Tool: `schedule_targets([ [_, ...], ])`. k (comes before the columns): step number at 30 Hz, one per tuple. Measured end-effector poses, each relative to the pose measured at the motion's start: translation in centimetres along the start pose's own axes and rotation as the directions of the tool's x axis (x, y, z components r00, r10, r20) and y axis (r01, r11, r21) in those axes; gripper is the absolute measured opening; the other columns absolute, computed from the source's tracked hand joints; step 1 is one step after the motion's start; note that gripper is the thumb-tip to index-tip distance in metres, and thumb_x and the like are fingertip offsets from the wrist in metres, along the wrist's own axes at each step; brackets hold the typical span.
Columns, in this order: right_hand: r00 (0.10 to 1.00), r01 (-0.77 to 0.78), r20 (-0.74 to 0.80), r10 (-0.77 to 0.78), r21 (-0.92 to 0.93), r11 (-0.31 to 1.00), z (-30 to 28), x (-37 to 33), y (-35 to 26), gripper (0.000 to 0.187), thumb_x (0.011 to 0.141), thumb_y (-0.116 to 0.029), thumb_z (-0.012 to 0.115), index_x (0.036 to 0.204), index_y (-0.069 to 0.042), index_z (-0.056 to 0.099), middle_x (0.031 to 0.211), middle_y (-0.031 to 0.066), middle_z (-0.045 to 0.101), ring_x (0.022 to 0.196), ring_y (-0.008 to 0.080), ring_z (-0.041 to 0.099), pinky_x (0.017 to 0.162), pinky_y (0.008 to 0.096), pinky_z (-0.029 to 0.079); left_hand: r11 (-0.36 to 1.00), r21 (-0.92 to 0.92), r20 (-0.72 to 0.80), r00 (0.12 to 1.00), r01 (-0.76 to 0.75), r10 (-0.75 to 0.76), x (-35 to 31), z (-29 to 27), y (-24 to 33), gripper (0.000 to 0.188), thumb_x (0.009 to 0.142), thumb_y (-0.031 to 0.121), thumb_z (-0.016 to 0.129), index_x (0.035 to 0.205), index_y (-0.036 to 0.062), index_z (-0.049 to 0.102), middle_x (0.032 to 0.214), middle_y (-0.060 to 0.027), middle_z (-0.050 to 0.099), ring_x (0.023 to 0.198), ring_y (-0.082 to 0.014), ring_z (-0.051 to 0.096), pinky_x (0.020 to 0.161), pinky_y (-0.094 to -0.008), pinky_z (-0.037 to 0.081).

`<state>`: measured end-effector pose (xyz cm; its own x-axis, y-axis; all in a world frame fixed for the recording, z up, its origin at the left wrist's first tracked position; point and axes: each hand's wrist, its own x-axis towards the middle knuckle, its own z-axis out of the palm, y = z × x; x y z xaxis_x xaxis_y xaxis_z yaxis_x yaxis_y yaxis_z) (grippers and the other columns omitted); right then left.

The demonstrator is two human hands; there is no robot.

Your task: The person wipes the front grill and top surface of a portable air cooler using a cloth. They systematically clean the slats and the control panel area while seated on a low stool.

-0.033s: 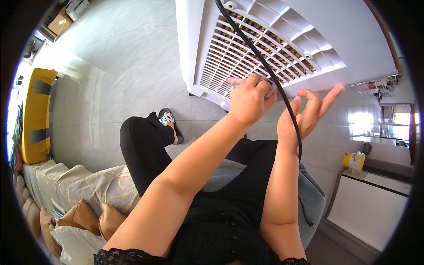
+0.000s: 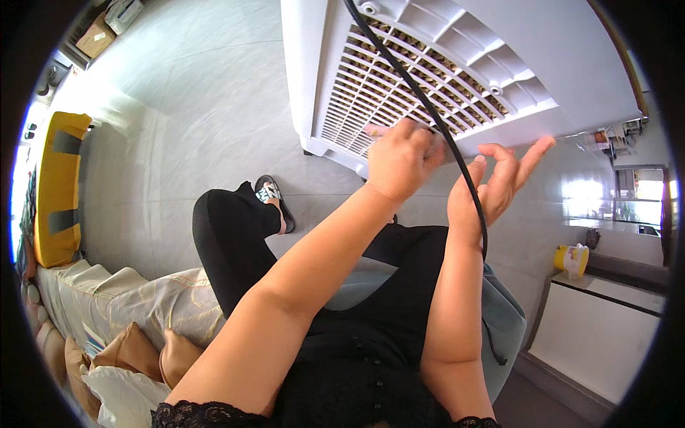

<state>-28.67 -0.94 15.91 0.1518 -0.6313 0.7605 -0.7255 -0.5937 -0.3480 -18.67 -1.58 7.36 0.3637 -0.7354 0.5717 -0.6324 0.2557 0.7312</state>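
Observation:
In front of me stands a white appliance (image 2: 307, 107) with a slatted grille (image 2: 389, 85) that has a brownish honeycomb-like layer behind it. My left hand (image 2: 401, 157) is closed round a small greyish cloth (image 2: 434, 147) at the grille's lower edge. Little of the cloth shows, and it looks blurred. A black cable (image 2: 421, 93) hangs across the grille and down over my right wrist. My right hand (image 2: 492, 187) is raised beside the lower edge of the appliance, palm up, fingers apart, with nothing in it.
I sit on a grey-blue seat (image 2: 503, 314). To the left are a yellow padded piece (image 2: 57, 171) and a covered sofa (image 2: 157, 299) with brown cushions (image 2: 132, 349). A yellow bucket (image 2: 572, 261) stands on a white cabinet (image 2: 596, 335) at right.
The left hand has shifted very slightly left and up with the cloth, and the whole view has moved a touch. My right hand looks the same.

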Motion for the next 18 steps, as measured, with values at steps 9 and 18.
schedule_targets([
  [9, 0.999, -0.047, -0.001, 0.047, 0.037, 0.998, 0.0, 0.0, 0.1, 0.020, 0.081, 0.003, 0.044, 0.095, -0.006, 0.054, 0.156, 0.0291, 0.006, 0.144, 0.0447, 0.012, 0.110, 0.0492, 0.029, 0.999, 0.042, -0.054, 0.999, 0.002, 0.000, 0.9, -0.6, 1.4, 0.017, 0.069, 0.025, 0.077, 0.076, 0.0121, 0.068, 0.074, -0.0033, 0.062, 0.065, -0.0242, 0.062, 0.055, -0.0369, 0.050],
  [18, 0.998, -0.046, -0.030, 0.051, 0.135, 0.990, -0.5, -0.2, 0.8, 0.016, 0.084, 0.007, 0.043, 0.091, -0.005, 0.051, 0.156, 0.0265, 0.012, 0.144, 0.0434, 0.015, 0.106, 0.0495, 0.036, 0.998, -0.005, -0.059, 0.996, -0.061, 0.061, 0.8, -0.6, 1.6, 0.016, 0.069, 0.022, 0.078, 0.073, 0.0116, 0.067, 0.072, -0.0045, 0.057, 0.065, -0.0249, 0.060, 0.054, -0.0379, 0.049],
])
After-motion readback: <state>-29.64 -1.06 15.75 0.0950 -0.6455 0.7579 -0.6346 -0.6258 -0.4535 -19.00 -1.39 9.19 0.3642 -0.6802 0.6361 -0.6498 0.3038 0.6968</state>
